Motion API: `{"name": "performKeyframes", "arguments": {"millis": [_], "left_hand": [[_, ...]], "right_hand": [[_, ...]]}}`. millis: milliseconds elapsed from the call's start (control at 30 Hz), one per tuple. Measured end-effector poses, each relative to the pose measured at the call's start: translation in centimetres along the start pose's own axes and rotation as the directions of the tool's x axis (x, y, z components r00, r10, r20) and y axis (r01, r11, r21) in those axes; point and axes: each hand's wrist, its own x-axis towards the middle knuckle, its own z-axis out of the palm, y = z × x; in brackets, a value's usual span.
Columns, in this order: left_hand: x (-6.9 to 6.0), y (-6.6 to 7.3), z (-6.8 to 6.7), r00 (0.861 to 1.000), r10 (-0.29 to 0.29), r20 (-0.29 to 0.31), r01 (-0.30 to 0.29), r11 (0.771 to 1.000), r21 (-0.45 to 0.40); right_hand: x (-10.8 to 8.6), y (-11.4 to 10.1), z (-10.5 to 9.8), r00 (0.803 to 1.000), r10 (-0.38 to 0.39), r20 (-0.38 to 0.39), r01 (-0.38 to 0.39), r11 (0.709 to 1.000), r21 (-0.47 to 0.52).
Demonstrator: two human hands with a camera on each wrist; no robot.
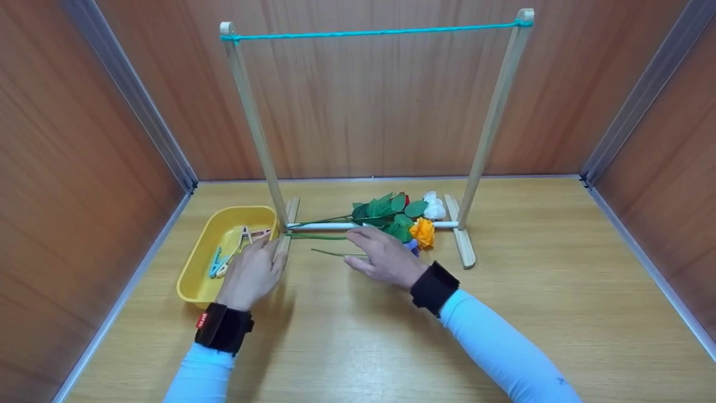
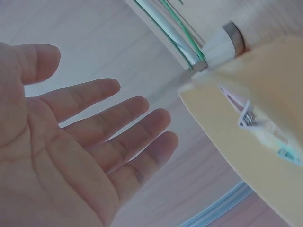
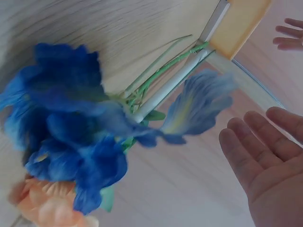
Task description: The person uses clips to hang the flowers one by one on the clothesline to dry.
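My left hand [image 1: 250,274] hovers over the right side of the yellow tray [image 1: 193,263], where several clothespins [image 1: 218,263] lie. In the left wrist view its fingers [image 2: 128,113] are spread and hold nothing. Above the flower stems [image 1: 319,236] is my right hand [image 1: 391,258], which covers part of the blue flower [image 1: 413,246]. The right wrist view shows this hand [image 3: 274,175] with extended fingers and no grip, beside the blue flower [image 3: 71,113]. An orange flower [image 1: 423,233], a white flower [image 1: 433,206] and green leaves [image 1: 386,208] lie around the stand's white bar [image 1: 319,226].
Two wooden posts [image 1: 254,123] rise from feet [image 1: 464,247] on the table, with a turquoise string [image 1: 369,33] stretched between their tops. Wood-patterned panels [image 1: 369,106] enclose the back and both sides.
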Motion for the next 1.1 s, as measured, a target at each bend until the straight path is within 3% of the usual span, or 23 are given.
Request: {"name": "performKeyframes", "arguments": {"millis": [200,300,467,600,967,1100], "left_hand": [[0.3,-1.1,-1.2,1.000,-0.006,0.011,0.005,0.994,0.109],[0.7,-1.7,-1.7,0.996,-0.062,0.068,0.052,0.989,0.140],[1.6,-2.8,-2.2,0.968,-0.167,0.189,0.134,0.975,0.174],[2.1,-3.8,-2.4,0.945,-0.204,0.256,0.158,0.969,0.189],[3.4,-5.9,-1.8,0.901,-0.259,0.347,0.178,0.952,0.248],[3.8,-6.5,-1.3,0.908,-0.233,0.349,0.152,0.958,0.244]], "right_hand": [[1.5,-0.6,0.7,1.000,0.011,0.020,-0.012,0.999,0.032],[2.2,-0.9,1.1,1.000,0.004,0.019,-0.005,0.999,0.049],[3.3,-1.3,1.7,1.000,-0.016,0.022,0.015,0.998,0.055],[4.1,-1.8,2.1,0.999,-0.020,0.031,0.018,0.997,0.074],[5.5,-2.5,4.1,0.999,0.009,0.041,-0.012,0.997,0.075],[6.0,-2.7,4.7,0.999,0.028,0.042,-0.031,0.996,0.079]]}}
